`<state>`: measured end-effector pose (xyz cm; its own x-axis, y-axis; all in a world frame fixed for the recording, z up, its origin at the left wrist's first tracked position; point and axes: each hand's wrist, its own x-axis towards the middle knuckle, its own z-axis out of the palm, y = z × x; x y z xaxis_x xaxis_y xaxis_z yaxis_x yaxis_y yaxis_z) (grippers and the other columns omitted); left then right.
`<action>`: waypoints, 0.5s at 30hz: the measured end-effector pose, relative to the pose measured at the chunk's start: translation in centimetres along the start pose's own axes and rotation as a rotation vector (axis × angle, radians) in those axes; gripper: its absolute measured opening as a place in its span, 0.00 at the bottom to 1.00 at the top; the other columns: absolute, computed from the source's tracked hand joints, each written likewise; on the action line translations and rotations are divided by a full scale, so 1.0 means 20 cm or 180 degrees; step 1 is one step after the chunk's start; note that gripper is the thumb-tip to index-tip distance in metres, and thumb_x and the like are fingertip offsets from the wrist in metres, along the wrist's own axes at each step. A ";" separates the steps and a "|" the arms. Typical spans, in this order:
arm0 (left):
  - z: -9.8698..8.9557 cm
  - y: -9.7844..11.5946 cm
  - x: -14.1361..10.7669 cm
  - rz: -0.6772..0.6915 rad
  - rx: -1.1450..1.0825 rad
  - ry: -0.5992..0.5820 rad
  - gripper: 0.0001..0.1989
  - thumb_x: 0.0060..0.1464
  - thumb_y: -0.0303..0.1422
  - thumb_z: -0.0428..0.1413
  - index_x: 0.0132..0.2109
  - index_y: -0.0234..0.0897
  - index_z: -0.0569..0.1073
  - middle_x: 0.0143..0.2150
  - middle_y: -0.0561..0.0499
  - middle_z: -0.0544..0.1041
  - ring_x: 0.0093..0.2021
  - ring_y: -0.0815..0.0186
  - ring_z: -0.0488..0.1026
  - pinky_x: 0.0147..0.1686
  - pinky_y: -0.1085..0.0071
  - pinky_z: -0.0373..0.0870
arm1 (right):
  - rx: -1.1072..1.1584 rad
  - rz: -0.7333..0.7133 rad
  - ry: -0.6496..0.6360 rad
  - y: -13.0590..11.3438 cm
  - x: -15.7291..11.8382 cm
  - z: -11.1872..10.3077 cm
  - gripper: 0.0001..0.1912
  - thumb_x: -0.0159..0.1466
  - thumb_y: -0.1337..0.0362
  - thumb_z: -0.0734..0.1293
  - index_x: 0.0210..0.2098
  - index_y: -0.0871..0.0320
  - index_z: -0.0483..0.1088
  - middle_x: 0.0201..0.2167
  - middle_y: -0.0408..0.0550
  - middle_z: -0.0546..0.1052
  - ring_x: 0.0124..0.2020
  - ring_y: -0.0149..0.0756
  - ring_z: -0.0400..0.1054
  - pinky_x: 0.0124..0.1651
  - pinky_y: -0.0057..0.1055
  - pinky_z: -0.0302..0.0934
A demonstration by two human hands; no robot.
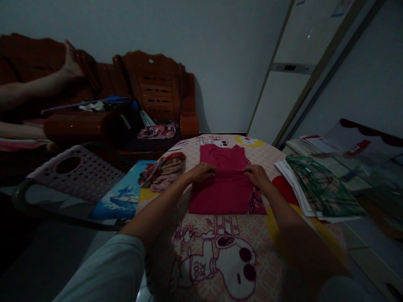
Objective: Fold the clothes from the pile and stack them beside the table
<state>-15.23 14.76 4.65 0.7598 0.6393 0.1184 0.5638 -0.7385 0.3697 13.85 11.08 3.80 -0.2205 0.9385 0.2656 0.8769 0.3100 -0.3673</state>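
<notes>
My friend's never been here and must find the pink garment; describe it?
On the dog-print table, the left hand and right hand pinch this garment. It is mostly deep pink, patterned along its right edge, unlike the crumpled multicoloured cloth on its left and the green plaid cloth on its right.

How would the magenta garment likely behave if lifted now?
The magenta garment would probably sag, since creases bunch softly between the left hand and right hand. It looks fairly light, lying thin and flat on the patterned cloth.
</notes>
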 end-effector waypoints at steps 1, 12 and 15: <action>-0.02 0.02 -0.01 -0.0002 -0.0009 0.0017 0.09 0.58 0.29 0.51 0.40 0.34 0.76 0.37 0.49 0.79 0.37 0.66 0.73 0.37 0.75 0.63 | 0.0025 -0.0015 0.0020 -0.01 0.00 -0.02 0.13 0.58 0.73 0.65 0.38 0.56 0.79 0.38 0.48 0.82 0.41 0.40 0.75 0.47 0.33 0.65; -0.26 0.02 0.10 -0.0123 0.0463 0.0241 0.11 0.59 0.29 0.52 0.45 0.36 0.77 0.41 0.48 0.79 0.42 0.63 0.74 0.45 0.71 0.66 | -0.0376 -0.0104 0.0264 -0.09 0.18 -0.21 0.12 0.60 0.71 0.64 0.38 0.55 0.79 0.40 0.48 0.81 0.43 0.41 0.74 0.48 0.34 0.64; -0.27 -0.01 0.20 -0.0627 0.0795 0.0602 0.13 0.60 0.29 0.51 0.49 0.36 0.76 0.48 0.43 0.77 0.48 0.59 0.73 0.49 0.67 0.67 | -0.0685 0.0211 0.0470 -0.10 0.28 -0.19 0.14 0.62 0.70 0.64 0.44 0.58 0.77 0.44 0.54 0.80 0.47 0.44 0.72 0.50 0.37 0.63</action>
<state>-14.05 18.55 10.01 0.5686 0.7855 0.2443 0.7727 -0.6119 0.1688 12.42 15.20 9.47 -0.1087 0.9185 0.3802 0.9615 0.1943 -0.1946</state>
